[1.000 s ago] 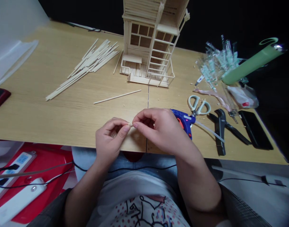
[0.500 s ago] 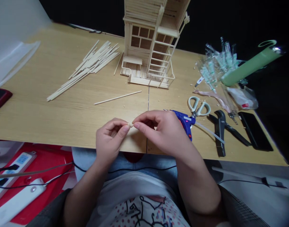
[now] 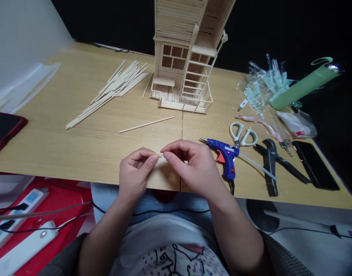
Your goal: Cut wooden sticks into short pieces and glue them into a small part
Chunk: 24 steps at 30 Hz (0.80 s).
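Observation:
Between my two hands, near the table's front edge, is a tiny pale wooden piece [image 3: 159,155]. My left hand [image 3: 137,172] pinches it between thumb and forefinger. From the other side, the thumb and forefinger of my right hand [image 3: 193,165] close on its end; the fingertips partly hide it. Beyond them a single thin wooden stick [image 3: 147,124] lies on the table. Farther back stands a model house [image 3: 176,65] built of such sticks, with windows, a ladder and a railed porch. A blue glue gun [image 3: 226,153] with an orange trigger lies right of my right hand.
A heap of sticks [image 3: 115,90] lies at the back left, a red-cased phone [image 3: 5,130] at the left edge. On the right are scissors [image 3: 239,136], black pliers [image 3: 270,165], a black phone [image 3: 315,165], clear wrappers [image 3: 259,84] and a green cylinder [image 3: 305,84].
My view has tilted slightly, so the table appears lower. My right hand has shifted a little left relative to the glue gun, which now shows fully. Both hands keep their pinch.

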{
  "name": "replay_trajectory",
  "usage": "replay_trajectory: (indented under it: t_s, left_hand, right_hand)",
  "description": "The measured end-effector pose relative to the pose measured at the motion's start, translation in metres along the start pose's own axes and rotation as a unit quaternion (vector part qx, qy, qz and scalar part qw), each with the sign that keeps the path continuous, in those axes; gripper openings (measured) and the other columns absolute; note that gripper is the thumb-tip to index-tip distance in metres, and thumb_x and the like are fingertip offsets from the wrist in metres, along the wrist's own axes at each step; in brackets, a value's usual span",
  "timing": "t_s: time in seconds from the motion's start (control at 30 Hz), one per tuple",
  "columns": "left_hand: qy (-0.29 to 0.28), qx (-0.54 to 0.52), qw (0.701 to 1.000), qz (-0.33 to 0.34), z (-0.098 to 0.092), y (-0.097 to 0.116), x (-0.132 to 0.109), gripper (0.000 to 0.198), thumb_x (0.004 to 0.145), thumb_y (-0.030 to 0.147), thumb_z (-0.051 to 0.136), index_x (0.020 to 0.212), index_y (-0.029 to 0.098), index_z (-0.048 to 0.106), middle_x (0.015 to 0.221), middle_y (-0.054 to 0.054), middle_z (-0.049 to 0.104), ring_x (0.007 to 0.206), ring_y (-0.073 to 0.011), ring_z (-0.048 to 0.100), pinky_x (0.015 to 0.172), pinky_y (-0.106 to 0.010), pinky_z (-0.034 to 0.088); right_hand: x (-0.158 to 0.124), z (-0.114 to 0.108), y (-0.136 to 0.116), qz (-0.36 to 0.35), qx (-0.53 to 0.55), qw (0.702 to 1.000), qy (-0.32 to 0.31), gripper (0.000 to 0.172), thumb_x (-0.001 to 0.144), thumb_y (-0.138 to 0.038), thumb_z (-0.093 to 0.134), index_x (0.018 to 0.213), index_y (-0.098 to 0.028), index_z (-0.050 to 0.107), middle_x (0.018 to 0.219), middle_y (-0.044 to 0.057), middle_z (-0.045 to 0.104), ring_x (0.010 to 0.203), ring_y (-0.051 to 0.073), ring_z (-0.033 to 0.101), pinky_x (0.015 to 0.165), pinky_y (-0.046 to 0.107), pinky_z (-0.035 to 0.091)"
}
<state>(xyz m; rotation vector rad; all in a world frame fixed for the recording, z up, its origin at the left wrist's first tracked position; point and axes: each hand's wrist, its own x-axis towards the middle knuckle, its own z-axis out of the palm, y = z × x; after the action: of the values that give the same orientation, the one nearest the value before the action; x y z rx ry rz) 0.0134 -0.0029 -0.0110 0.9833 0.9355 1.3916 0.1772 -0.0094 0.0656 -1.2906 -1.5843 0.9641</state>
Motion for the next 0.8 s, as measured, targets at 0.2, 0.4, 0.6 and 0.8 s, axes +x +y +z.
replay_trajectory:
  t_s: [0.2, 0.4, 0.6, 0.8]
  left_hand:
    - [-0.011, 0.010, 1.000, 0.005, 0.000, 0.003, 0.000, 0.011, 0.081, 0.032, 0.086, 0.081, 0.023, 0.079, 0.081, 0.001, 0.071, 0.074, -0.0098, 0.061, 0.072, -0.020, 0.048]
    - [0.013, -0.006, 1.000, -0.019, 0.003, 0.006, -0.001, 0.019, 0.075, 0.035, 0.090, 0.077, 0.021, 0.078, 0.078, 0.000, 0.070, 0.072, -0.0092, 0.058, 0.069, -0.020, 0.046]
    - [0.085, -0.066, 0.990, -0.095, 0.005, 0.015, 0.004, 0.039, 0.057, 0.045, 0.098, 0.070, 0.017, 0.073, 0.066, 0.002, 0.062, 0.064, -0.0073, 0.051, 0.062, -0.017, 0.042]
    - [0.112, -0.061, 0.985, -0.117, 0.007, 0.032, 0.006, 0.048, 0.054, 0.052, 0.098, 0.070, 0.016, 0.071, 0.063, 0.002, 0.057, 0.063, -0.0083, 0.049, 0.061, -0.018, 0.043]
  right_hand:
    - [-0.001, 0.005, 0.001, -0.006, -0.008, 1.000, 0.014, 0.009, 0.089, -0.018, 0.069, 0.089, -0.018, 0.078, 0.077, 0.000, 0.076, 0.066, 0.012, 0.065, 0.063, 0.024, 0.048]
    - [-0.005, 0.003, 0.002, 0.020, 0.067, 0.997, 0.015, 0.018, 0.096, -0.026, 0.063, 0.098, -0.018, 0.080, 0.079, 0.001, 0.075, 0.066, 0.012, 0.064, 0.061, 0.023, 0.048]
    - [-0.015, 0.003, 0.012, 0.048, 0.155, 0.985, 0.056, 0.024, 0.100, -0.036, 0.058, 0.104, -0.018, 0.075, 0.073, -0.001, 0.066, 0.054, 0.009, 0.053, 0.052, 0.021, 0.042]
    - [-0.040, -0.011, 0.043, 0.010, -0.062, 0.988, 0.138, 0.027, 0.101, -0.038, 0.053, 0.110, -0.020, 0.070, 0.074, 0.001, 0.066, 0.063, 0.016, 0.061, 0.058, 0.026, 0.046]
